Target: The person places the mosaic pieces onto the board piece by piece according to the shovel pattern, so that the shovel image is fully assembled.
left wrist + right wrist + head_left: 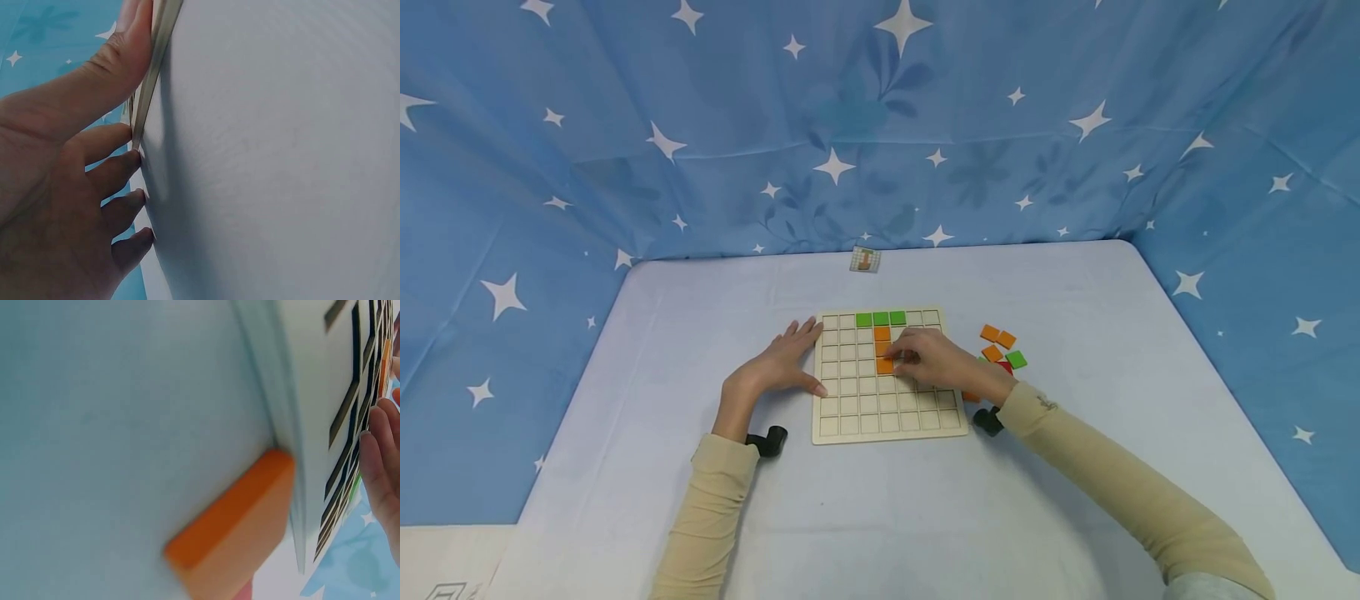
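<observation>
A pale square grid board [868, 427] lies flat on the white table. Three green tiles [881, 318] fill neighbouring cells in its top row, and a column of orange tiles [882, 333] runs down from the middle one. My left hand [778, 362] rests at the board's left edge, fingers spread and thumb touching the rim. Over the lower end of the column, my right hand [928, 358] pinches an orange tile [396, 395], mostly hidden by the fingers. In the left wrist view, the thumb [128, 56] lies against the board's side.
Right of the board lie several loose tiles: orange [990, 332], green [1016, 359] and red [1005, 367], partly behind the right wrist. One orange tile [237, 519] leans close to the board's edge. A small pattern card [865, 259] sits at the table's back, before the blue starry curtain [835, 100].
</observation>
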Available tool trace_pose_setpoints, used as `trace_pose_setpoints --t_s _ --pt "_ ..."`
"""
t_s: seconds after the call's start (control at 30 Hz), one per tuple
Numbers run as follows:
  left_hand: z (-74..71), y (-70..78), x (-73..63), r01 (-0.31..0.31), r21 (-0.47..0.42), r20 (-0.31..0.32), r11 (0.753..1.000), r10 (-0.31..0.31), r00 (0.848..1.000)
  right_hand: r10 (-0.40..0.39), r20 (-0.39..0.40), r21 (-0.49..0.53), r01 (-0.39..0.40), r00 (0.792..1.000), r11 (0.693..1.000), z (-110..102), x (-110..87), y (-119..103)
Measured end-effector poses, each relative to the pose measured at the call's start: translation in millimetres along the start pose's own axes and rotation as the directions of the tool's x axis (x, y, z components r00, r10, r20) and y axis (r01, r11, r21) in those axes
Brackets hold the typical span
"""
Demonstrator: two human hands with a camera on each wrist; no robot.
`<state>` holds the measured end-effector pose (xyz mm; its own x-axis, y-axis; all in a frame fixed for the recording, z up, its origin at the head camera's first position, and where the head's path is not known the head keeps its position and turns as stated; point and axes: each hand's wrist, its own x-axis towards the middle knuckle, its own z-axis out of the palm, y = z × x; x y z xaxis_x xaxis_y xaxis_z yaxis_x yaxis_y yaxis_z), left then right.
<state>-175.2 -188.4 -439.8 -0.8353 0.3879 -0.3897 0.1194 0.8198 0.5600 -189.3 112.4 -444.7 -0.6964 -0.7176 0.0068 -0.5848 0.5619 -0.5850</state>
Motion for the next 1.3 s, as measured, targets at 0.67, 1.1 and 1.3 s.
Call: trace_pose_setpoints --t_s 0.67,1.1,1.3 --pt "2.3 1.1 1.1 -0.006 -0.012 0.001 1.000 0.006 1.000 0.075 -0.025 -0.048 -0.076 0.997 0.996 -16 -51.1 9" --pt "2.5 2.0 0.9 -0.007 -0.012 0.006 1.000 0.007 1.000 0.073 -0.037 -0.056 -0.075 0.997 0.996 -19 -83.3 14" --pt "-1.1 0.7 1.0 -0.008 0.000 -0.008 1.000 0.008 1.000 0.098 -0.062 -0.082 -0.103 0.993 0.991 -21 -89.3 15"
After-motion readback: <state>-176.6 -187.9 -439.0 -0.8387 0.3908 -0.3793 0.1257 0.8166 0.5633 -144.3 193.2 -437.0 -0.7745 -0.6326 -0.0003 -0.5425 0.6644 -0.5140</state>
